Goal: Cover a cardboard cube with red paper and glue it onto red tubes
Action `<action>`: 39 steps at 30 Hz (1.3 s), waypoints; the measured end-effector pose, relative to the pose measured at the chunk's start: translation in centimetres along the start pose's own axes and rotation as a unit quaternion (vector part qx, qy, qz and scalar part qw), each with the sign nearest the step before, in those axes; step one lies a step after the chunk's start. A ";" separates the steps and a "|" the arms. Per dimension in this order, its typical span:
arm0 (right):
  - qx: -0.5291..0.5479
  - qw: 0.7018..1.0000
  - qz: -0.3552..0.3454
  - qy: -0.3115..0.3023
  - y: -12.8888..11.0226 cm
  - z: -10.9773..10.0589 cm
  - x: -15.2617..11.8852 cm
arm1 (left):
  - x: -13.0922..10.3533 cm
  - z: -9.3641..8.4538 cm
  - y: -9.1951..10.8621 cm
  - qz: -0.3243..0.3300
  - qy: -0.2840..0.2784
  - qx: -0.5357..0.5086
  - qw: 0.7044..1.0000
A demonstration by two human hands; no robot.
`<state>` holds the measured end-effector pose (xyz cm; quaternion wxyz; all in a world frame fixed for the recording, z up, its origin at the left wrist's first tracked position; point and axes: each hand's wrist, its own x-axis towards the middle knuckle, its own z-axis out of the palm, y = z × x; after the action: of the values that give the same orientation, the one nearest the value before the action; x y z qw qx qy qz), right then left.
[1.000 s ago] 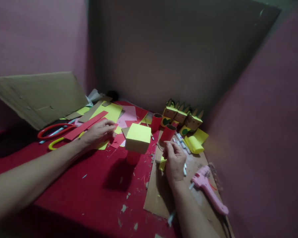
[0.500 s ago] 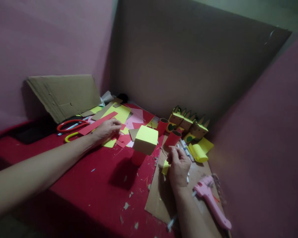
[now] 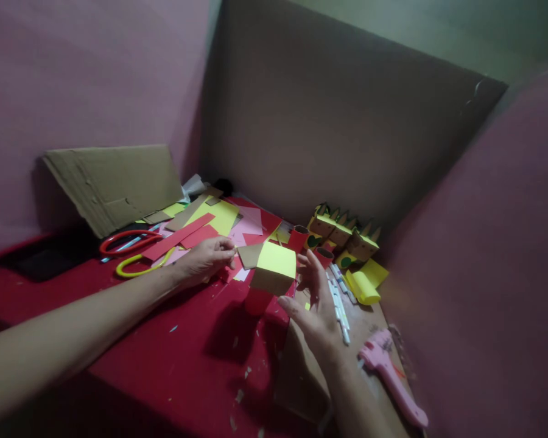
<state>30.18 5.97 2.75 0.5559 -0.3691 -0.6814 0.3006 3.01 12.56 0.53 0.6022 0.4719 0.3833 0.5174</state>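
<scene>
The right hand [image 3: 317, 310] stood open at the right side of a yellow-topped cardboard box [image 3: 276, 261], thumb and fingers spread. Whether it touched the box could not be told. The left hand [image 3: 207, 260] had its fingers bent together, their tips right by a brown cardboard flap [image 3: 249, 255] at the box's left side; whether they pinched the flap's corner was unclear.

The box sat near the centre of the frame on a red tube [image 3: 257, 303], which rose from the red worktop [image 3: 178, 353]. The piece looked top-heavy, so a bump from either hand could well have tipped it. A tug on the flap might have creased it or torn it away, if it was fixed there at all. A careless sweep of the right fingers risked knocking the red paper tube [image 3: 323, 258] behind them, and the pink glue gun [image 3: 395, 377] at lower right lay near the right forearm, where an elbow could have nudged it.

The box was squarish, its top bright yellow and smooth, its front face plain and shadowed. It overhung the narrower tube, which appeared upright, its base lost in shadow.
</scene>
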 end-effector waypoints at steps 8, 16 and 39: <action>0.026 0.997 0.065 -0.033 -0.5 1.2 1.5 | -0.8 1.5 0.0 0.011 -0.013 0.018 1.000; 0.145 0.986 0.037 0.072 -1.7 1.1 2.2 | -1.0 1.4 0.4 0.029 0.003 0.020 0.999; 0.111 0.960 0.045 0.253 -4.0 -6.5 -3.3 | -1.4 11.2 0.5 0.028 -0.169 0.146 0.974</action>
<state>36.26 1.02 5.58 0.7339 -0.3992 -0.4635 0.2954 13.30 9.25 3.94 0.5687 0.6454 0.3340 0.3853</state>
